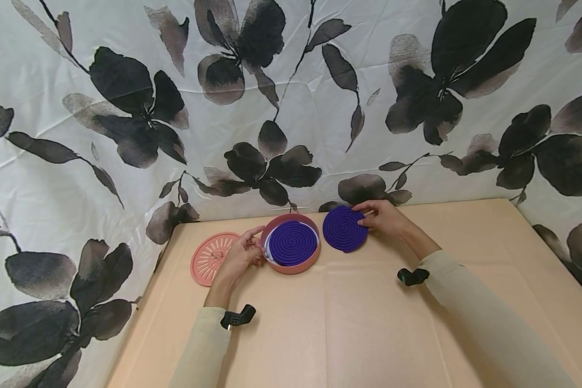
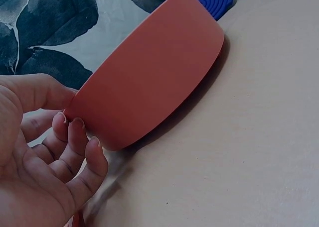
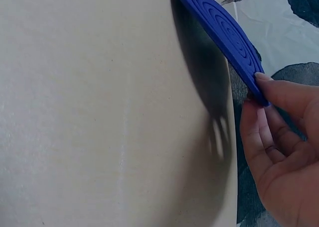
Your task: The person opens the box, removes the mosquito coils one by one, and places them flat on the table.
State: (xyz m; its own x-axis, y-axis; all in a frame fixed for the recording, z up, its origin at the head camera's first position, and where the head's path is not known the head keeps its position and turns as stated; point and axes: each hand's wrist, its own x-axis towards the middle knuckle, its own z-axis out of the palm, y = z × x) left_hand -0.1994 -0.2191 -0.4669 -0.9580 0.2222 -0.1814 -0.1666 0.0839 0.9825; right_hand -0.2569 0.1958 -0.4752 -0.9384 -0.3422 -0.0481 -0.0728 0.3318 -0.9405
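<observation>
My left hand (image 1: 242, 254) pinches the left rim of a round terracotta-pink tin (image 1: 290, 270), thumb and fingers at its edge. Inside that tin lies a blue-purple spiral mosquito coil (image 1: 292, 243), with a whitish edge showing around it. Just right of the tin, my right hand (image 1: 383, 218) holds a second blue mosquito coil (image 1: 343, 229) by its edge. In the right wrist view this coil (image 3: 224, 33) is tilted above the table and casts a shadow. The left wrist view shows the tin's plain outer wall (image 2: 149, 72).
A pink round lid (image 1: 208, 264) with radial slots lies on the table left of the tin, partly behind my left hand. Behind the light wooden table (image 1: 368, 323) hangs a white cloth (image 1: 349, 124) with dark flowers, close to the back edge.
</observation>
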